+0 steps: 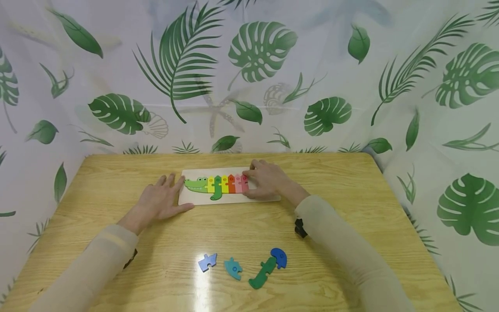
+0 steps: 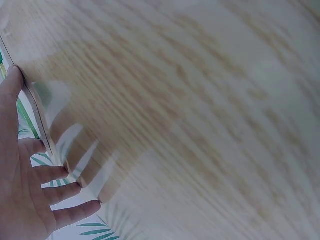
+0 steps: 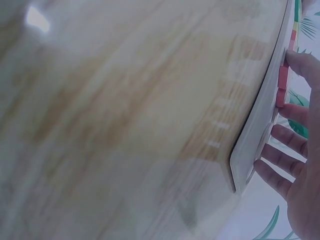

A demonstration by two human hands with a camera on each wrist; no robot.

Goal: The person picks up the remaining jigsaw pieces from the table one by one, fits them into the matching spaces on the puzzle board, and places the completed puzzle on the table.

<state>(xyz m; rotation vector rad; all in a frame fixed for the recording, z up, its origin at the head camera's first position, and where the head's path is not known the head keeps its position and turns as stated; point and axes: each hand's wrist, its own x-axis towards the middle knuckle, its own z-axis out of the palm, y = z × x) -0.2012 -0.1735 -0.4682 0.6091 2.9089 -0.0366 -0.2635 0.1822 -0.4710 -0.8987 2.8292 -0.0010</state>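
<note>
A pale wooden puzzle board point(image 1: 234, 200) lies near the far side of the table. On it, a green crocodile head point(image 1: 196, 185) is followed by yellow, green, yellow, red-orange and pink pieces in a row. My right hand point(image 1: 269, 180) reaches over the board's right part; thumb and index finger pinch the rightmost pink puzzle piece point(image 1: 244, 183) at its lower and upper ends. In the right wrist view, the other fingers spread over the board. My left hand point(image 1: 160, 199) has its fingers spread at the board's left edge, thumb touching the near left corner.
Several loose puzzle pieces lie on the near part of the wooden table point(image 1: 156, 268): a lavender one point(image 1: 207, 262), a light-blue one point(image 1: 232, 268), a green leg piece point(image 1: 262, 274) and a dark-blue one point(image 1: 279, 256). A leaf-patterned cloth point(image 1: 249, 99) stands behind.
</note>
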